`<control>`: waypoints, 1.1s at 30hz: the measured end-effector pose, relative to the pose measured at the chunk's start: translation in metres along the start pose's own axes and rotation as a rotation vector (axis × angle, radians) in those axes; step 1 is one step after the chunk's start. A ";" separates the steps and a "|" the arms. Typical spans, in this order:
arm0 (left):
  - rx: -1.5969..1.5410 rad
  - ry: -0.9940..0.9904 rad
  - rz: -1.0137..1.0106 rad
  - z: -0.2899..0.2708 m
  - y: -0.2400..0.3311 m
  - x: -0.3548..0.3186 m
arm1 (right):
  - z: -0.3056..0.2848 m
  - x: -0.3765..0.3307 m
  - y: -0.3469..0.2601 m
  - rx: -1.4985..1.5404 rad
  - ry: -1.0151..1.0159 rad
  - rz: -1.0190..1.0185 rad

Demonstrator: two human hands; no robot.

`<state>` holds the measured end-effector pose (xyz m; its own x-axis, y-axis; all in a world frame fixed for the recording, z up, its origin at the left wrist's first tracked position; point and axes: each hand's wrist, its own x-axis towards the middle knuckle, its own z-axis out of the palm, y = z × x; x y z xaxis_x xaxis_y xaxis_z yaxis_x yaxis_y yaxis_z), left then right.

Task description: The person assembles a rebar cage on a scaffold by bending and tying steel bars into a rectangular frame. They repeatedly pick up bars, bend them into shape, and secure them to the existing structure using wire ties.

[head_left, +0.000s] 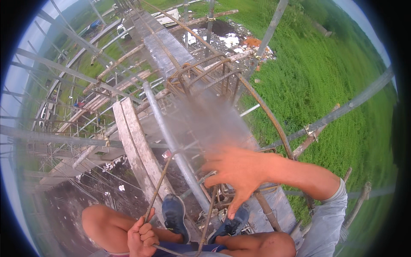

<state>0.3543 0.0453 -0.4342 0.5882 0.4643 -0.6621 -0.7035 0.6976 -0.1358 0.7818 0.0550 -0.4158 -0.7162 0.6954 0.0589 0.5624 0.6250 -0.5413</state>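
Note:
My left hand (143,234) is closed around a thin, bent steel rebar stirrup (161,182) at the lower middle, in front of my knees. My right hand (242,168) reaches in from the right with its fingers spread apart and holds nothing I can see. Below its fingertips several rusty stirrups (220,198) stand among the bars; whether the fingers touch them I cannot tell. A long rusty rebar (269,112) runs past the right hand toward the far end. Farther ahead a cluster of rusty stirrups (185,77) hangs around the long bars.
My shoes (174,216) rest on a narrow footing high above ground. Left of the bars lie a galvanized scaffold pipe (173,139) and two worn planks (138,143). A grey beam form (165,45) stretches ahead. Scaffold poles (349,105) cross at right; below are grass and rubble.

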 end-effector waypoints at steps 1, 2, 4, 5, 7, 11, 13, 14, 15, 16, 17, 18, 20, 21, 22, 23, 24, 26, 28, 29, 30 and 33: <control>-0.018 -0.001 0.033 -0.001 0.001 0.001 | 0.012 0.000 -0.008 -0.150 0.033 -0.021; -0.031 0.002 0.063 -0.001 0.003 0.001 | 0.026 0.002 -0.016 -0.319 -0.003 0.007; -0.034 -0.003 0.138 0.003 0.006 0.002 | 0.050 0.010 -0.020 -0.381 -0.092 0.028; -0.037 -0.009 0.174 0.005 0.006 0.001 | 0.058 0.016 -0.017 -0.425 -0.002 0.036; -0.036 0.002 0.165 0.011 0.006 -0.002 | 0.069 0.027 -0.009 -0.516 0.147 0.045; 0.629 0.243 0.222 0.037 0.007 -0.010 | 0.060 0.051 0.003 -0.123 -0.070 -0.095; 1.064 0.295 0.349 0.059 0.009 -0.017 | 0.046 0.063 0.003 -0.001 0.099 -0.147; 1.160 0.202 0.431 0.072 0.009 -0.021 | 0.038 0.070 0.004 0.054 0.166 -0.173; 1.254 0.105 0.514 0.084 0.009 -0.026 | 0.030 0.079 0.005 0.095 0.155 -0.140; 1.348 0.006 0.596 0.097 0.006 -0.032 | 0.023 0.089 0.006 0.136 0.149 -0.110; 1.440 -0.097 0.679 0.108 0.004 -0.037 | 0.016 0.097 0.006 0.178 0.149 -0.079; 1.518 -0.104 0.764 0.118 -0.001 -0.041 | 0.011 0.101 0.005 0.211 0.110 -0.037; 1.991 -0.051 0.813 0.132 -0.008 -0.042 | 0.004 0.107 0.001 0.196 0.061 -0.001; 2.199 -0.047 0.855 0.135 -0.012 -0.040 | 0.001 0.108 -0.002 0.169 -0.014 0.050; 2.363 0.042 1.008 0.137 -0.011 -0.035 | 0.000 0.108 -0.006 0.209 -0.040 0.046; 2.381 0.149 1.120 0.135 -0.012 -0.028 | -0.003 0.104 -0.008 0.229 -0.100 0.072; 2.266 0.238 0.997 0.136 -0.007 -0.023 | -0.006 0.101 -0.009 0.272 -0.095 0.043; 2.080 0.305 0.911 0.131 0.004 -0.012 | -0.016 0.085 -0.004 0.250 0.100 0.060; 1.775 0.289 0.758 0.122 0.017 -0.007 | -0.031 0.064 0.014 0.148 0.410 0.078; 1.600 0.275 0.680 0.117 0.022 -0.007 | -0.040 0.053 0.029 0.044 0.588 0.116; 1.501 0.286 0.644 0.112 0.026 -0.006 | -0.047 0.028 0.037 0.167 0.660 0.382; 1.228 0.280 0.514 0.101 0.030 0.000 | -0.039 -0.013 0.055 0.535 0.674 0.711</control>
<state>0.3731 0.1215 -0.3641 0.1659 0.7942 -0.5846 0.0757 0.5808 0.8105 0.8381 0.0938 -0.4136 0.1599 0.9858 -0.0523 0.3885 -0.1115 -0.9147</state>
